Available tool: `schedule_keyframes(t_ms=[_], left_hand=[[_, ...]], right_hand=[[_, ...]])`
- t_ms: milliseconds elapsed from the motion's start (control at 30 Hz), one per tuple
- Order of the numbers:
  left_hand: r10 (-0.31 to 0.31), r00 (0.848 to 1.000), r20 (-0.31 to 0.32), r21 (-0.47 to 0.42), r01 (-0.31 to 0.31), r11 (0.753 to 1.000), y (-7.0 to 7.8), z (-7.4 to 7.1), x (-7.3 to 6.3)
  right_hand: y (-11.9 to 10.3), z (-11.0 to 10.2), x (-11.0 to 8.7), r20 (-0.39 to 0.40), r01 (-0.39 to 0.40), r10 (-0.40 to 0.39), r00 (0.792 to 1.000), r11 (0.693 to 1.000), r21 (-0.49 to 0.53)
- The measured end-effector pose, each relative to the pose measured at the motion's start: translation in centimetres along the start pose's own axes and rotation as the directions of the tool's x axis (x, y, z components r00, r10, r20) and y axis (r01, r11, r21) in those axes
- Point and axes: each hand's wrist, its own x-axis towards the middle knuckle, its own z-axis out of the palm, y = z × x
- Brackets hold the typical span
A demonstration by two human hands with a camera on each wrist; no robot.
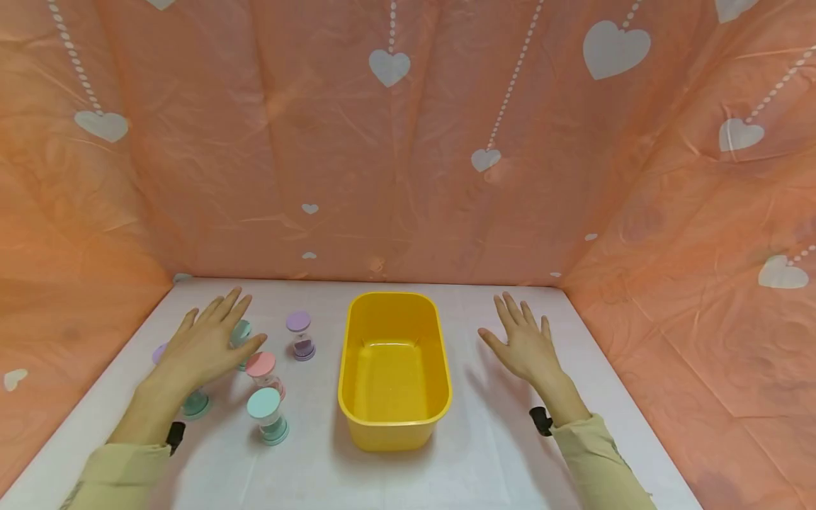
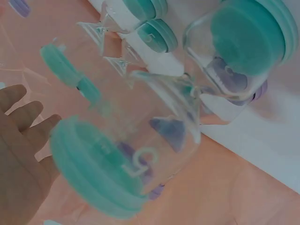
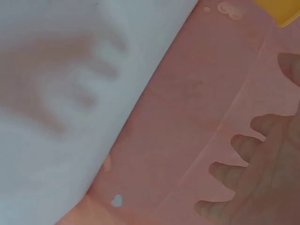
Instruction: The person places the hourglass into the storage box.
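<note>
The hourglasses [image 1: 268,416], likely light, rigid and breakable, thus best held by the end caps [image 1: 264,403], stand left of the yellow tub [image 1: 394,435], with the left hand [image 1: 197,354] near them, the right hand [image 1: 525,348] opposite, and all visible fingers extended, grasping nothing.

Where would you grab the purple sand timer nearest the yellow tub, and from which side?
Probably by the rim of its top cap, coming down from above. The purple sand timer stands upright with that cap uppermost and uncovered, while the pink-topped timer stands close on its near left. The left hand is the nearer one.
</note>
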Motion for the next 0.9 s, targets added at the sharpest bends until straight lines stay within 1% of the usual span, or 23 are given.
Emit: schedule_keyframes(t_ms=[100,200,300,400,467,600,767,900], left_hand=[[0.021,0.999,-0.032,-0.011,-0.022,1.000,0.2,-0.2,-0.2],[0.054,0.995,-0.078,-0.023,-0.056,0.998,0.5,-0.5,-0.5],[0.089,0.987,-0.132,-0.034,-0.095,0.995,0.7,-0.7,-0.8],[0.107,0.977,-0.185,-0.058,-0.120,0.991,0.7,-0.8,-1.3],[0.111,0.970,-0.218,-0.079,-0.131,0.988,0.7,-0.9,-1.7],[0.098,0.958,-0.269,-0.120,-0.134,0.984,0.4,-1.1,-2.7],[0.075,0.943,-0.325,-0.191,-0.143,0.971,-0.3,-1.2,-3.9],[0.076,0.922,-0.379,-0.214,-0.168,0.962,-1.0,-1.2,-4.8]], right_hand=[[-0.7,0.0,0.0,-0.025,0.024,-0.024,0.999,1.000,0.020],[-1.5,0.1,0.0,-0.048,0.063,-0.061,0.997,0.997,0.036],[-2.5,0.1,-0.1,-0.067,0.111,-0.107,0.992,0.992,0.053],[-3.5,0.1,-0.4,-0.073,0.151,-0.146,0.987,0.986,0.074],[-4.1,0.1,-0.5,-0.072,0.173,-0.167,0.983,0.982,0.082],[-5.2,0.2,-0.8,-0.050,0.211,-0.208,0.977,0.974,0.080],[-6.4,0.2,-1.1,-0.031,0.276,-0.274,0.961,0.958,0.082],[-7.1,0.1,-1.4,-0.008,0.316,-0.317,0.948,0.946,0.075]])
